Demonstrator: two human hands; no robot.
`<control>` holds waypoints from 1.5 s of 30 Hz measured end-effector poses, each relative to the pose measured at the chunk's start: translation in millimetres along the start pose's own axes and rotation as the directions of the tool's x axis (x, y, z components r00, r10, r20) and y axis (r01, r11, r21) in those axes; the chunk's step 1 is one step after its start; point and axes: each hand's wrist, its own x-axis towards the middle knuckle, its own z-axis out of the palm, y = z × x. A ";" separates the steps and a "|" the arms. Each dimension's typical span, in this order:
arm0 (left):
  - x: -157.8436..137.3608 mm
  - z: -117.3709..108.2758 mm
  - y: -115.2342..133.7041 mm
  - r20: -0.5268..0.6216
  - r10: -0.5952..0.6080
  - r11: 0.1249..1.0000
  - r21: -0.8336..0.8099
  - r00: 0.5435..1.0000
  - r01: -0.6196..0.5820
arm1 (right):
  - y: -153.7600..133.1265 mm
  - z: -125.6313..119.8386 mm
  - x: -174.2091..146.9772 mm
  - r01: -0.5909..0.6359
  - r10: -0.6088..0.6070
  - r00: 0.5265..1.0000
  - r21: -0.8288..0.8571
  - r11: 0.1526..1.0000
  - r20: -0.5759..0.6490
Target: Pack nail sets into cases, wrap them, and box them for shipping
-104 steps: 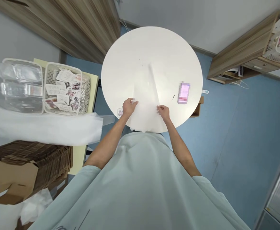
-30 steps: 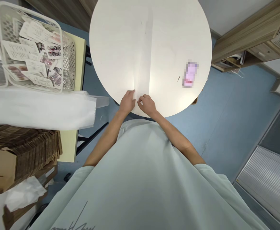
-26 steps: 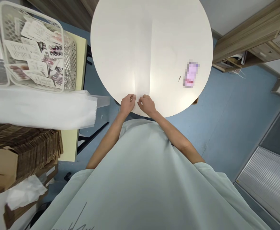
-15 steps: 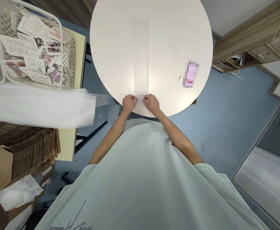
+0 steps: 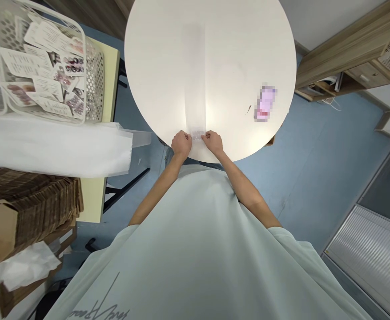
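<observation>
A long, translucent plastic strip (image 5: 195, 75) lies flat down the middle of the round white table (image 5: 158, 66). At its near end, close to the table's front edge, a small clear wrapped item (image 5: 197, 135) sits on the strip; its kind is too faint to make out. My left hand (image 5: 182, 143), fingers curled, pinches the strip's left side by this item. On the other side my right hand (image 5: 214, 142) pinches the right edge with thumb and forefinger. Both hands are at about the same height, with the item between them.
A blurred pink and purple object (image 5: 265, 103) lies on the table's right. To the left, a side table (image 5: 93, 195) carries a white perforated basket (image 5: 94, 80) of carded items, a white film roll (image 5: 54, 146) and stacked flat cardboard (image 5: 48, 204). A wooden cabinet (image 5: 341, 49) stands right.
The strip's far part has shifted slightly left. My right hand's fingers sit a little further right, and more of the small clear item shows between my hands.
</observation>
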 end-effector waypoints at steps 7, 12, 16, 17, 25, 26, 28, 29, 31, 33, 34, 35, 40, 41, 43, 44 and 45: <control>6.9 14.9 -12.9 -0.169 0.040 0.976 -0.207 0.985 -0.075 | 4.4 2.9 4.0 -0.012 0.012 1.000 0.059 0.998 -0.007; 1.2 13.1 -23.9 -0.239 0.410 0.884 -0.136 0.881 -0.448 | 6.8 5.4 5.4 -0.001 0.003 1.000 0.078 0.997 -0.017; -3.0 9.0 -33.4 0.021 0.722 0.692 -0.030 0.691 -0.721 | 8.6 5.0 8.0 0.012 -0.009 1.000 0.104 0.994 -0.022; -3.2 8.1 -36.0 0.077 0.749 0.661 -0.017 0.658 -0.750 | 9.3 4.6 8.8 0.012 -0.009 1.000 0.121 0.993 -0.027; 3.5 6.2 -38.1 0.212 0.765 0.601 0.103 0.608 -0.792 | 19.6 6.9 17.4 -0.019 0.005 0.999 0.445 0.895 0.033; 5.2 7.1 -36.1 0.206 0.758 0.611 0.110 0.619 -0.784 | 20.8 7.5 19.1 -0.026 0.008 0.999 0.474 0.880 0.042; 9.1 8.9 -32.1 0.185 0.748 0.629 0.113 0.638 -0.770 | 22.9 7.2 21.5 -0.028 -0.001 0.998 0.485 0.874 0.060; 11.2 9.5 -30.3 0.176 0.744 0.635 0.112 0.644 -0.764 | 23.9 5.9 21.7 -0.018 -0.011 0.998 0.460 0.888 0.062; 15.6 9.4 -27.1 0.166 0.740 0.642 0.112 0.652 -0.758 | 25.6 1.1 19.2 0.047 -0.058 0.998 0.343 0.938 0.023; 19.6 7.3 -24.7 0.169 0.735 0.646 0.115 0.656 -0.754 | 26.2 -5.3 13.4 0.167 -0.161 0.985 0.152 0.974 -0.055; 21.2 5.7 -23.6 0.172 0.734 0.647 0.115 0.657 -0.753 | 26.0 -8.4 9.8 0.234 -0.230 0.970 0.049 0.971 -0.078; 22.5 3.8 -22.8 0.176 0.734 0.647 0.113 0.656 -0.754 | 25.4 -11.2 6.3 0.295 -0.298 0.952 -0.044 0.954 -0.075; 23.5 -6.4 -19.7 0.187 0.733 0.659 0.045 0.654 -0.751 | 19.6 -17.9 -2.3 0.411 -0.399 0.912 -0.194 0.891 0.098; 23.0 -8.2 -19.1 0.184 0.721 0.677 0.020 0.668 -0.736 | 18.8 -18.8 -1.8 0.408 -0.394 0.913 -0.177 0.896 0.110; 22.5 -11.3 -17.7 0.160 0.678 0.730 -0.039 0.717 -0.682 | 17.6 -21.0 0.6 0.397 -0.384 0.917 -0.135 0.908 0.111; 22.6 -12.7 -17.1 0.138 0.648 0.761 -0.072 0.749 -0.645 | 17.1 -22.3 2.3 0.393 -0.382 0.918 -0.118 0.912 0.106; 23.0 -14.1 -16.6 0.112 0.612 0.790 -0.105 0.783 -0.603 | 16.5 -23.6 4.4 0.390 -0.380 0.919 -0.105 0.915 0.101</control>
